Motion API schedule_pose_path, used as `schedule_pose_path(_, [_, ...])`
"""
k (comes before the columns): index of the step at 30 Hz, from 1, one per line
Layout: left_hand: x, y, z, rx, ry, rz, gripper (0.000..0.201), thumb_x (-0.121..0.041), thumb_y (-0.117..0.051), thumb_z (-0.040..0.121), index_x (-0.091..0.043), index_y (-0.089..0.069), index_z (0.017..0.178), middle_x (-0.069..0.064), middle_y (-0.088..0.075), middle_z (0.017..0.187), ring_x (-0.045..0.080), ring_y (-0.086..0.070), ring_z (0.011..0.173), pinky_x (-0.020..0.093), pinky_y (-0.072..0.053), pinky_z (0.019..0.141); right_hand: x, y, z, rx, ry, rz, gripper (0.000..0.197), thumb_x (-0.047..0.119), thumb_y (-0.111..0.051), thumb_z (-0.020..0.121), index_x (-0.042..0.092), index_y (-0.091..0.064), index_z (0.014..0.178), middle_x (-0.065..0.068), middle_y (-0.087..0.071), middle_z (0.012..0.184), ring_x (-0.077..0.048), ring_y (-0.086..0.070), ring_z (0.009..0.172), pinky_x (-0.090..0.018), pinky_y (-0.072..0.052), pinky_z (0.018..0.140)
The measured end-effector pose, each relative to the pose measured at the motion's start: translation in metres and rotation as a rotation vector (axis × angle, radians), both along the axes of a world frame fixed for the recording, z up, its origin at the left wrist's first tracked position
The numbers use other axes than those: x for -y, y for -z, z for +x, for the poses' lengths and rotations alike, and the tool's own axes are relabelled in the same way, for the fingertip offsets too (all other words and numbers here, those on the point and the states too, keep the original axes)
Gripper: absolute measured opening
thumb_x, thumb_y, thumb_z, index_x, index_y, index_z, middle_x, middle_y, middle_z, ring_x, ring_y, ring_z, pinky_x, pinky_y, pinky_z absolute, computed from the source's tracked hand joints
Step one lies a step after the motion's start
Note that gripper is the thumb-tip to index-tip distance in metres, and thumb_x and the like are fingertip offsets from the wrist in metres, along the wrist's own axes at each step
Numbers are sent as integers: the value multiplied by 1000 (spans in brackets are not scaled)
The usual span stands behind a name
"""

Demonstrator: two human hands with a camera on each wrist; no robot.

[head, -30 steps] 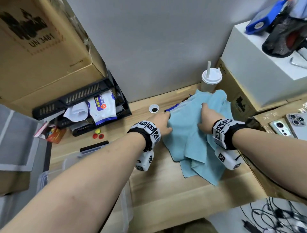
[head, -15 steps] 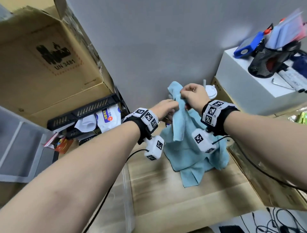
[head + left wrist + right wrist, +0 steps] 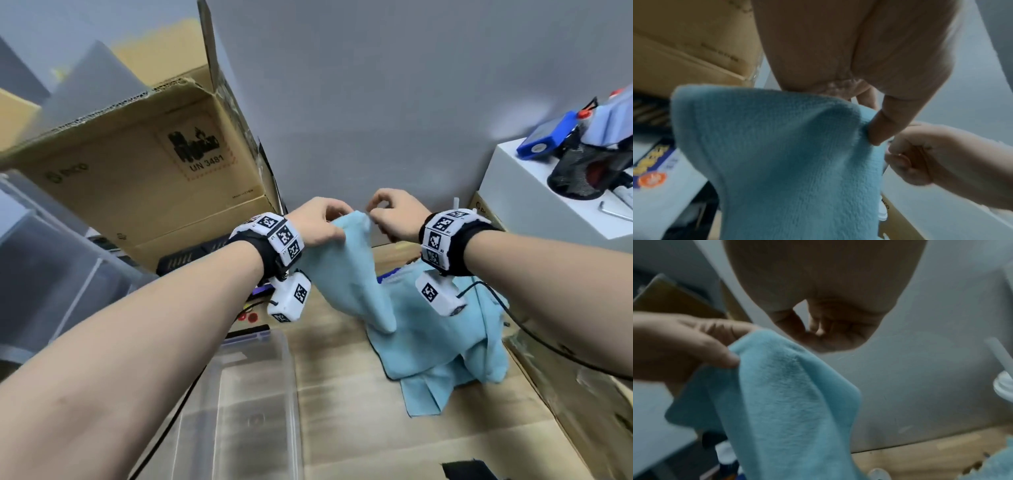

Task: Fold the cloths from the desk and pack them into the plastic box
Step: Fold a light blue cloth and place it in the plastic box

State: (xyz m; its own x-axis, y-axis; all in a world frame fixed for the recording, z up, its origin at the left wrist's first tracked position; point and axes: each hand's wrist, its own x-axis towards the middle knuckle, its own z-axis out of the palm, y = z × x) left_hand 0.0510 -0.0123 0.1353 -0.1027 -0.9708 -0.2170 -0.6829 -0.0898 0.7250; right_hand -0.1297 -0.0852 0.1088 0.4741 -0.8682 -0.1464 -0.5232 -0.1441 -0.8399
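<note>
A light blue cloth (image 3: 349,267) hangs in the air above the wooden desk (image 3: 342,428), its lower end trailing to a heap of more blue cloths (image 3: 431,346). My left hand (image 3: 325,222) grips its top edge, the thumb (image 3: 879,129) pressed into the fleece (image 3: 787,154). My right hand (image 3: 380,219) is right beside it, curled fingers pinching the same top corner. The right wrist view shows the cloth (image 3: 787,394) below those curled fingers (image 3: 818,327), with the pinch itself hidden. The clear plastic box (image 3: 253,394) stands open at the lower left.
A big cardboard box (image 3: 137,178) rises at the left over a black tray (image 3: 191,257). A white box (image 3: 548,212) with tools on top and brown cartons (image 3: 575,394) line the right side. A lidded cup with a straw (image 3: 1003,386) stands at the back wall.
Both hands took hold of one cloth on the heap and lifted it well above the desk. They now hold its top edge close together, slightly further apart than half a second ago.
</note>
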Motion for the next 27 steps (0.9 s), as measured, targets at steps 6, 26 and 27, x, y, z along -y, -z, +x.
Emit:
schedule_pose_path(6, [-8, -28, 20, 242, 159, 16, 44, -12, -54, 69, -40, -74, 95, -12, -70, 75, -1, -54, 64, 21, -45, 66, 0, -3, 23, -122, -443, -224, 76, 13, -68, 70, 25, -44, 141, 5, -40, 133, -8, -41, 121, -17, -34, 99])
schedule_pose_path(26, [-45, -27, 114, 793, -100, 140, 27, -35, -78, 77, -12, -68, 85, 5, -68, 84, 25, -64, 80, 29, -48, 65, 10, -5, 32, -628, -446, -273, 28, 26, -83, 71, 13, -69, 91, -3, -70, 82, -24, -66, 77, -30, -52, 67])
schedule_pose_path(27, [-46, -28, 117, 789, -122, 147, 28, -35, -78, 76, -10, -70, 87, 6, -70, 85, 25, -66, 81, 30, -50, 67, 12, -6, 29, -645, -443, -262, 27, 26, -83, 71, 12, -69, 90, -4, -70, 82, -24, -66, 77, -31, -52, 69])
